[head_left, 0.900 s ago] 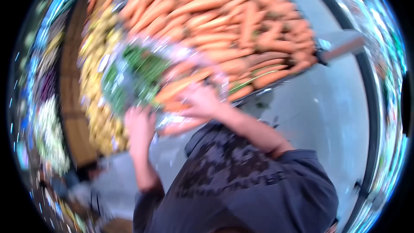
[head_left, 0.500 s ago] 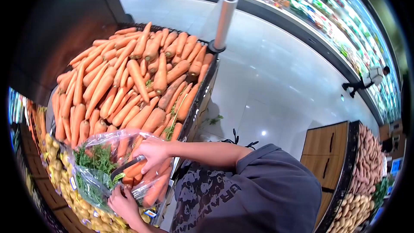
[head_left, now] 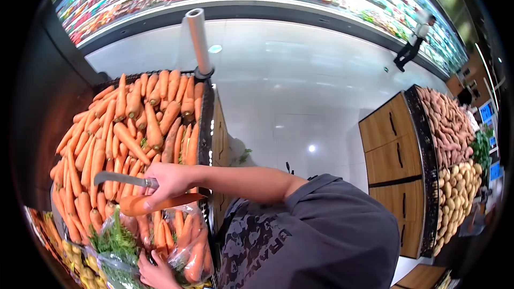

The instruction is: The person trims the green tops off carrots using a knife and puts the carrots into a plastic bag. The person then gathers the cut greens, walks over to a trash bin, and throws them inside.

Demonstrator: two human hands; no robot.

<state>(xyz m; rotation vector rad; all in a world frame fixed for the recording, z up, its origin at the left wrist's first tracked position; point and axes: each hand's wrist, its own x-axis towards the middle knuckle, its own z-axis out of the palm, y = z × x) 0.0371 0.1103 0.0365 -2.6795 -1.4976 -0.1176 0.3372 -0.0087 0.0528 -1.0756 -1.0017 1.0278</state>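
My right hand [head_left: 167, 183] is closed around a curved-blade knife [head_left: 126, 179] and also a carrot [head_left: 160, 204], held lengthwise above the bag. The blade points left over the carrot pile. Below, my left hand [head_left: 155, 272] reaches into a clear plastic bag [head_left: 199, 225], fingers apart and touching the contents at their tips. Several carrots [head_left: 165, 235] lie inside the bag. Leafy green tops [head_left: 115, 238] fill its left side. The bag rests on the near edge of the carrot display.
A large heap of carrots [head_left: 107, 134] fills the display bin. A roll of plastic bags [head_left: 198, 43] stands on its corner post. Potatoes [head_left: 458, 192] and sweet potatoes [head_left: 443, 123] sit on a wooden stand at right. A person [head_left: 413, 43] walks by the refrigerated shelves.
My right hand has lifted out of the bag with the knife and a carrot. The left hand stays low at the bag. My view has turned, and the distant person appears further left.
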